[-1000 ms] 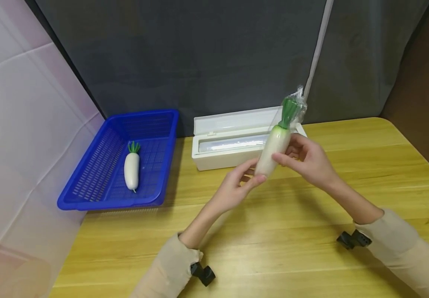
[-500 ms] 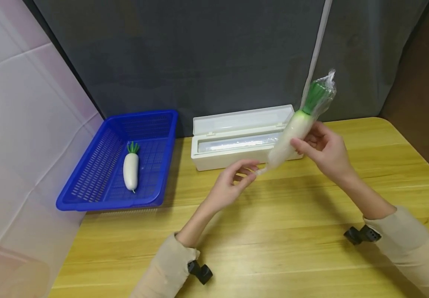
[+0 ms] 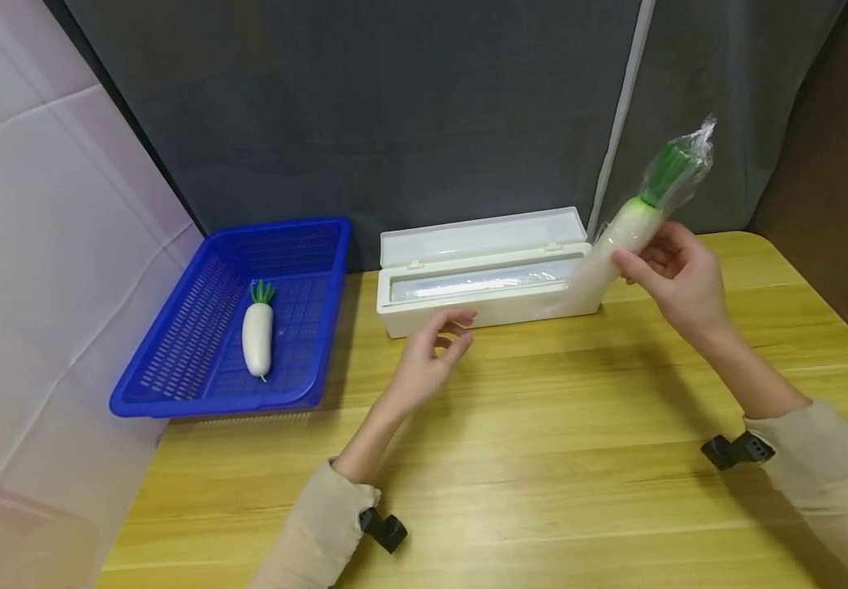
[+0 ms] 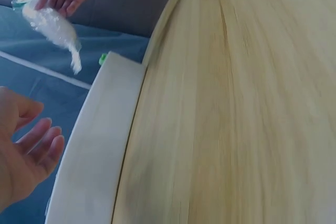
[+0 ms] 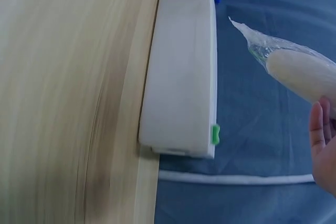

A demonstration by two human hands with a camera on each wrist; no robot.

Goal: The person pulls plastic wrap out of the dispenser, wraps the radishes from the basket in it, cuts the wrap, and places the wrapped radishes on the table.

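The right hand (image 3: 684, 282) pinches the wrapped radish (image 3: 631, 229), leaves (image 3: 665, 173) toward one o'clock, whose blurry, perhaps loosely twisted film tail (image 5: 245, 31) could unwind; the half-curled left hand (image 3: 425, 360) holds nothing.

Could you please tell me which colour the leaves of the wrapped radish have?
Green; the leaves show best in the head view.
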